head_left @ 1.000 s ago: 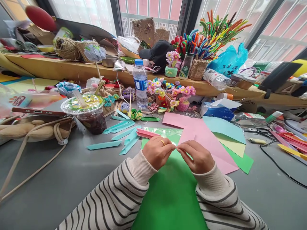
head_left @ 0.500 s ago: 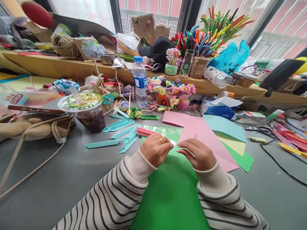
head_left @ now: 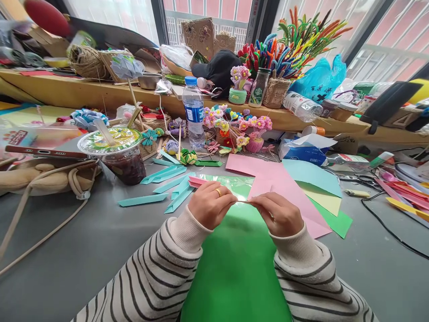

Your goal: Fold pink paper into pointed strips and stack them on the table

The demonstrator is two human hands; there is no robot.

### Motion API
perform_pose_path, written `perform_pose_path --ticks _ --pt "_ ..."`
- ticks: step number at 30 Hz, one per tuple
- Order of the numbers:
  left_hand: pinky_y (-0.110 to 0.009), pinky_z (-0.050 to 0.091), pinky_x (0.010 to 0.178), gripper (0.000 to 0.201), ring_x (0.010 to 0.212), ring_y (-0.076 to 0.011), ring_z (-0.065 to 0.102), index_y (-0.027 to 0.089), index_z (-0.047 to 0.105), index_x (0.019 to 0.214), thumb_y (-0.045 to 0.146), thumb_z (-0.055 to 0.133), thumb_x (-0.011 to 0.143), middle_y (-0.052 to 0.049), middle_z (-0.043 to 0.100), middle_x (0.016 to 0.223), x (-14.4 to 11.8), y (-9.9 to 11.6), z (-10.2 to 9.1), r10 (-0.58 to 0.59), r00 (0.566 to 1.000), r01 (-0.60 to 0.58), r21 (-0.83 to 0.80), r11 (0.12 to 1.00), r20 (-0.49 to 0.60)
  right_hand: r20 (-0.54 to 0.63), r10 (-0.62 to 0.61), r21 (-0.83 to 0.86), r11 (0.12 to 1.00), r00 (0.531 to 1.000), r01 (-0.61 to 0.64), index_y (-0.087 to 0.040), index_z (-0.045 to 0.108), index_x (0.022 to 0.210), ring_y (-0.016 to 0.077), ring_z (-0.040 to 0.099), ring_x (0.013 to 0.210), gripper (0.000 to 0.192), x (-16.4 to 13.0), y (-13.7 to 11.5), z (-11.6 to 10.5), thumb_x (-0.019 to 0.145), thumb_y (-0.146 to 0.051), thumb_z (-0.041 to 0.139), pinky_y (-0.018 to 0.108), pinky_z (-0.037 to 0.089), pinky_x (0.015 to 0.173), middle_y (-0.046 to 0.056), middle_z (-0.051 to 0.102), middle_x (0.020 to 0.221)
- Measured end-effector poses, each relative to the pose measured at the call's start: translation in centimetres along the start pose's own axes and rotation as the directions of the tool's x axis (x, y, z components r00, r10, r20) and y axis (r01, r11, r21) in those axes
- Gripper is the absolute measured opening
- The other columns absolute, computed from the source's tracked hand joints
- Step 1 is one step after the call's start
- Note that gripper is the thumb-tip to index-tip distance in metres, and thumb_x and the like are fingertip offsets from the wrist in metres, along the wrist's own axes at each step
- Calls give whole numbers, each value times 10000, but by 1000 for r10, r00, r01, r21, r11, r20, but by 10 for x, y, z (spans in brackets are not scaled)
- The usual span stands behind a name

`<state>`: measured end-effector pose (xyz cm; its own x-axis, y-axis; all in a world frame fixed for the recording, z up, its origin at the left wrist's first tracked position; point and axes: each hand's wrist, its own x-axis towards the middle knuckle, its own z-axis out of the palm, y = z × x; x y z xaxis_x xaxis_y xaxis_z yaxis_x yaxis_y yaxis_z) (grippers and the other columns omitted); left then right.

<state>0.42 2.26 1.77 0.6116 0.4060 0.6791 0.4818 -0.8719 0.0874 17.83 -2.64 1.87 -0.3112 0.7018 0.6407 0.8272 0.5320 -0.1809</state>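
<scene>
A thin strip [head_left: 243, 201], seen nearly edge-on, runs between my two hands above a green mat [head_left: 234, 273]; its kind is hard to make out. My left hand [head_left: 212, 205], with a ring on one finger, pinches one end. The other end is pinched by the fingertips of my right hand [head_left: 279, 212]. Just behind the left hand lies a folded pink paper piece [head_left: 197, 180], partly covered by it. Several folded light-blue paper strips [head_left: 179, 197] are scattered to the left. Beyond the right hand spreads a large pink paper sheet [head_left: 295, 197].
A drink cup [head_left: 122, 167] stands at the left near a cloth bag [head_left: 53, 179]. A water bottle [head_left: 194, 116] and craft flowers [head_left: 234, 125] line the back below a cluttered shelf [head_left: 140, 96]. Scissors [head_left: 363, 180] and a black cable [head_left: 382, 228] lie on the right.
My right fingertips have closed from slightly apart into a pinch on the strip. My left hand has shifted slightly left. The whole view has drifted a little.
</scene>
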Motion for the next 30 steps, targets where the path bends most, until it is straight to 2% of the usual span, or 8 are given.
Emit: perform_pose_path --ticks 15,18,20,22,23,25,27,30 --pt "-297 409 718 137 661 -129 566 200 620 743 202 482 737 -11 653 712 -3 -23 -11 -37 999 37 24 999 -15 -15 82 12 997 997 -82 -191 608 722 160 576 623 142 -4 18 -5 756 -161 474 263 444 568 37 645 670" --pt "-291 432 663 139 669 -146 565 175 621 756 200 486 730 -45 644 716 -5 -24 -10 -199 972 200 -2 980 -123 -50 217 103 972 975 -212 -192 611 701 164 574 614 105 -5 20 -5 728 -173 511 284 445 580 35 644 660" --pt "-276 447 630 149 673 -149 566 147 618 764 204 484 732 -65 636 726 -4 -20 -8 -348 921 327 -140 935 -174 -52 411 276 882 910 -382 -184 611 691 162 573 595 74 -5 19 -3 704 -213 544 286 450 566 31 640 648" --pt "-255 463 619 160 672 -139 570 129 613 751 218 481 735 -66 634 719 -2 -13 -3 -454 888 394 -381 836 -78 53 591 510 677 805 -531 -168 606 692 150 567 570 116 -4 15 0 695 -271 552 270 456 538 27 629 630" --pt "-248 471 626 170 689 -138 575 126 612 769 235 488 732 -69 636 749 -1 -8 -1 -485 874 434 -493 754 28 137 629 601 561 765 -569 -159 603 691 141 560 560 144 -3 12 3 690 -294 555 264 457 542 24 622 617" --pt "-245 481 633 199 708 -143 583 120 609 790 279 524 704 -72 633 787 1 1 4 -549 811 533 -642 551 203 237 665 683 404 708 -609 -149 609 671 130 550 568 173 -1 3 9 655 -320 584 252 449 560 18 618 613" --pt "-239 481 607 198 656 -140 583 119 608 719 304 563 666 -49 628 697 3 7 8 -597 740 601 -704 379 310 308 673 714 304 672 -631 -142 614 661 121 536 558 196 0 -5 16 630 -336 601 241 439 550 13 607 596" --pt "-232 474 558 191 549 -121 560 122 596 595 311 604 617 -7 586 542 4 7 9 -676 626 668 -715 207 389 383 620 728 253 684 -637 -146 611 628 111 516 529 185 0 -13 22 621 -331 604 229 422 519 -2 584 558"
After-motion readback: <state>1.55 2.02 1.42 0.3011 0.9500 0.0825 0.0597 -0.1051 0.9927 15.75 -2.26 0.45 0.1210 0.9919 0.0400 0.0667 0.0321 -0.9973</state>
